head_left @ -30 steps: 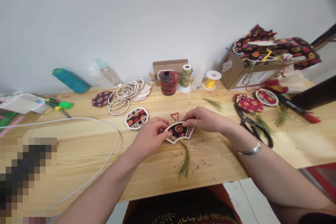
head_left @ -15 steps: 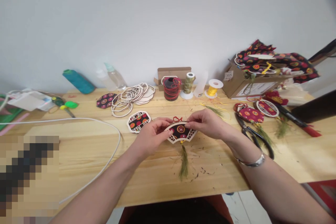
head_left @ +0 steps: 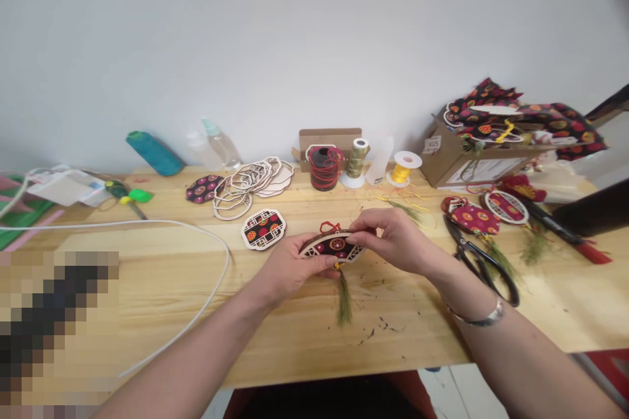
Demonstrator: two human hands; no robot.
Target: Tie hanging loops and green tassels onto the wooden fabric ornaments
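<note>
A fan-shaped ornament (head_left: 337,245) with a pale wooden rim and dark flowered fabric is held between both hands above the table. My left hand (head_left: 295,264) grips its left end, thumb along the lower edge and fingers behind. My right hand (head_left: 393,239) pinches the upper right part of the rim between thumb and fingers. A red cord loop (head_left: 330,227) shows at the top edge, and a green tassel (head_left: 344,301) hangs from a yellow knot below. An octagonal fabric ornament (head_left: 264,229) lies just left of the hands.
Behind are wooden frames (head_left: 255,177), a red thread spool (head_left: 324,169) and a yellow spool (head_left: 403,169). Black scissors (head_left: 479,262) and tasselled ornaments lie right, near a cardboard box (head_left: 442,160). A white cable (head_left: 223,275) curves across the left side.
My left thumb has slid down to the ornament's lower edge, and the ornament has tilted so its top edge shows. The view has shifted slightly.
</note>
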